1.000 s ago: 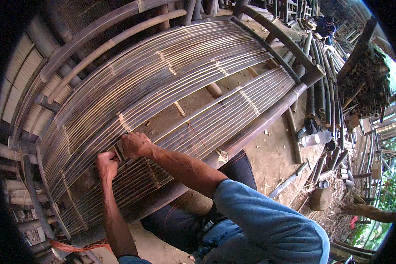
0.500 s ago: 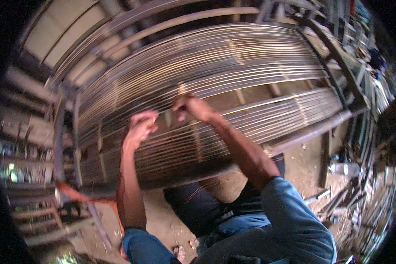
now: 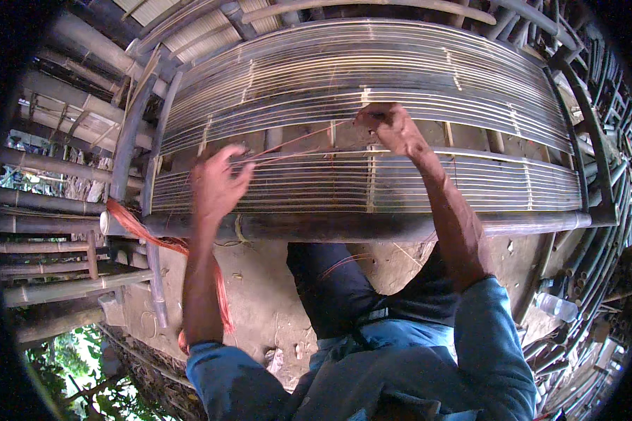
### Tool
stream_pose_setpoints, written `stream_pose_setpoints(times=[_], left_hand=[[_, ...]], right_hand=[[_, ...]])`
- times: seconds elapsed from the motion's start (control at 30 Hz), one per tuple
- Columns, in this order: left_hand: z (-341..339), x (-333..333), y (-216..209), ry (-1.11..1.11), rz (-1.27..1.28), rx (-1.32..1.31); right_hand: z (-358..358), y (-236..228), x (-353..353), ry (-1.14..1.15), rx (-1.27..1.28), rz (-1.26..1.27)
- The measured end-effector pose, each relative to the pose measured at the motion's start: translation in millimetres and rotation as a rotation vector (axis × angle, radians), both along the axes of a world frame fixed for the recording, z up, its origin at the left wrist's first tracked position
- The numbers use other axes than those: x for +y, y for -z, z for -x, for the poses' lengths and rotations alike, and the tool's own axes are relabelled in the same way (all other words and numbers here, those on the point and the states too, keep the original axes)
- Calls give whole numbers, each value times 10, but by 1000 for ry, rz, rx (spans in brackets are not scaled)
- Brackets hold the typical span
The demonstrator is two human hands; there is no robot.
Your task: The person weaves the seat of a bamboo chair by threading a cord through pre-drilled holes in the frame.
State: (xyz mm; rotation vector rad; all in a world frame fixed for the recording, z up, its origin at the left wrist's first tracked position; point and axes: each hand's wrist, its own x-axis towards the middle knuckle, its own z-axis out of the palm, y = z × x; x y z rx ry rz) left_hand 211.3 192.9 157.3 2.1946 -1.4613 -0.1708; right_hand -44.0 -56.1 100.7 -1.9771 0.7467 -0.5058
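A thin reddish string (image 3: pixel 295 142) stretches in two strands between my hands, over the gap in a bench-like frame of thin bamboo slats (image 3: pixel 428 184). My left hand (image 3: pixel 219 184) grips one end, its fingers curled above the near slats. The string's other end is pinched in my right hand (image 3: pixel 393 132), beside the near edge of the far slats (image 3: pixel 302 70) at a pale cross strip (image 3: pixel 364 97). My right fingertips are partly in shadow. Whether the string is looped round a slat there I cannot make out.
A thick dark bamboo pole (image 3: pixel 365 226) forms the frame's near edge, just before my knees. An orange-red bundle of strings (image 3: pixel 144 230) drapes over its left end. On the right lie a clear plastic bottle (image 3: pixel 557 306) and stacked bamboo poles (image 3: pixel 597 252). A bamboo rack (image 3: pixel 49 247) stands left.
My view has turned, and the frame now sits level and farther right. My hands have moved apart, drawing the string out between them.
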Motion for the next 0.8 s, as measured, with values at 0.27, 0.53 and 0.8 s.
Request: stream_pose_setpoints(times=[0.27,0.53,0.8], left_hand=[[-1221,3167,859,-663,-73,419],[-897,4459,1896,-857,-95,-12],[748,1122,1598,-719,726,1296]], right_hand=[[376,1101,-574,-137,-132,228],[78,558,264,58,372,308],[182,642,143,139,387,295]])
